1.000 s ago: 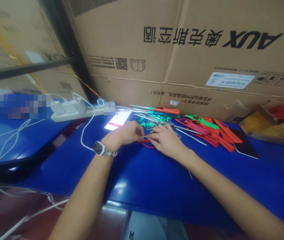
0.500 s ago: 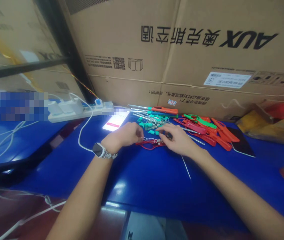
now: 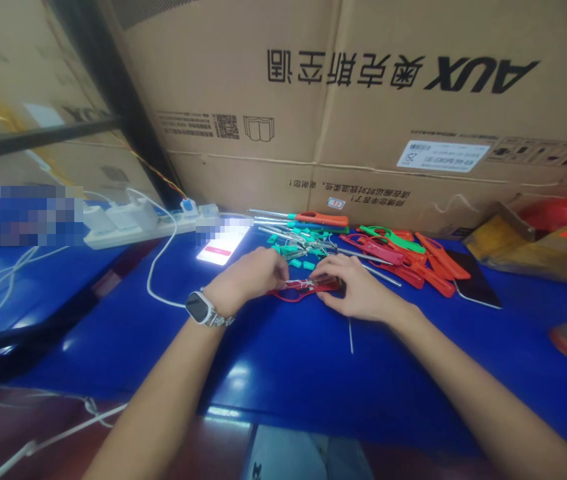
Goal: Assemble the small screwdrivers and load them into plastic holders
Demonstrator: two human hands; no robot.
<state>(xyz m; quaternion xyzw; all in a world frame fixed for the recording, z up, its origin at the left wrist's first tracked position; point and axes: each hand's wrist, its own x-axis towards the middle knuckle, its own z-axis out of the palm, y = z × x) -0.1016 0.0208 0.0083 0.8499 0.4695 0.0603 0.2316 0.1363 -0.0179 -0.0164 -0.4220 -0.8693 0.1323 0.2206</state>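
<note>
A half-open red lighter casing (image 3: 290, 297) with thin white wires (image 3: 300, 284) lies between my hands on the blue table. My left hand (image 3: 263, 272), wearing a watch (image 3: 199, 308) at the wrist, has its fingers curled closed at the casing's left end. Around the right end, thumb below and fingers above, closes my right hand (image 3: 356, 285). Between those fingers shows a dark, brownish translucent piece (image 3: 329, 281), partly hidden. From under the right hand a thin metal rod (image 3: 351, 337) points toward me. Just beyond lie small green plastic parts (image 3: 308, 265) and several metal tubes (image 3: 276, 231).
To the right lie red lighter casings (image 3: 408, 272), a green casing (image 3: 393, 239) and a dark flat device (image 3: 478, 287). A lit phone (image 3: 223, 243) and a power strip (image 3: 113, 235) with a white cable are at left. A large cardboard box (image 3: 243, 167) stands behind.
My right hand's fingers have come down over the casing's right end, and the brownish piece shows there now. The thin rod has swung to point more straight toward me. The view has shifted slightly.
</note>
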